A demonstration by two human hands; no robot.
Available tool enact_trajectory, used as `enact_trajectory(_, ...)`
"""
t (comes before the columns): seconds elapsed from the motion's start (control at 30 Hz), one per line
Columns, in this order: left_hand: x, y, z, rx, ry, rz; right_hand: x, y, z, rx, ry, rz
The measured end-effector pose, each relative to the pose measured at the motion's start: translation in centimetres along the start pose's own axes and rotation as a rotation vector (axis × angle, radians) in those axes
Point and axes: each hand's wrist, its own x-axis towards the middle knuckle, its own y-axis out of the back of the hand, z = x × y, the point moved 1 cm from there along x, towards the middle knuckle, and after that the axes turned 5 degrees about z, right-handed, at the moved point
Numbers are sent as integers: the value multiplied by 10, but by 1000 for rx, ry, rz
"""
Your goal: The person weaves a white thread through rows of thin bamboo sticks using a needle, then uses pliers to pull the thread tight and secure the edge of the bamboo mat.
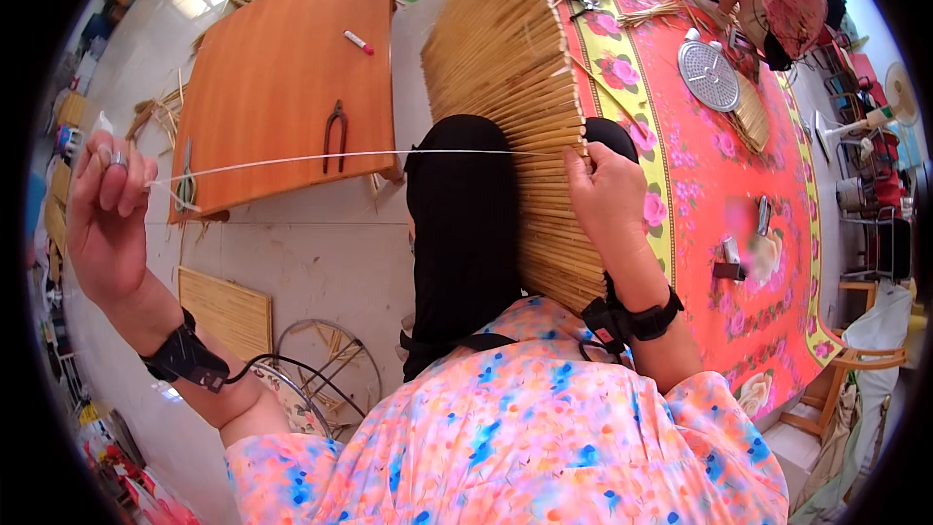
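Note:
A panel of thin yellow-brown sticks bound side by side, a slatted mat [501, 39], stands across my lap. My right hand [607, 185] pinches its edge beside my knee. Out to the left, my left hand [109, 190] is raised, its fingers closed on a white string [340, 161]. That string runs taut, nearly level, over my left thigh to the mat's edge near the right fingers. A short loose end hangs below the left hand. Exactly how the string meets the sticks is hidden by the right fingers.
An orange-brown wooden table [292, 49] at left bears a marker [359, 42], pincers [334, 136] and scissors [185, 175]. The right table has a red floral cloth [700, 204], with pliers [578, 5] and a round metal disc [708, 76]. Another person [787, 5] sits at far right.

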Motion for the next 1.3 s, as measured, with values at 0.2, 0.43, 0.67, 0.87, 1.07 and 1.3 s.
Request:
enact_trajectory(0.2, -3, -2, 0, -152, -83, -7, 6, 1, -11, -24, 45, -77)
enact_trajectory(0.43, -20, -59, 0, -399, -98, -100, 18, 54, -28, 486, 182, -157)
enact_trajectory(0.67, -33, -139, -15, -443, -113, -154, -9, 62, -114, 979, 609, -988)
enact_trajectory(0.87, -26, -163, -41, -429, -28, -131, -25, 55, -130, 1306, 341, -1319)
enact_trajectory(1.07, -12, -129, -54, -235, -53, -11, -21, 55, -103, 1316, 142, -1346)
enact_trajectory(1.3, -18, -106, -90, 1445, -588, 418, -13, 57, -72, 1069, 71, -1150)
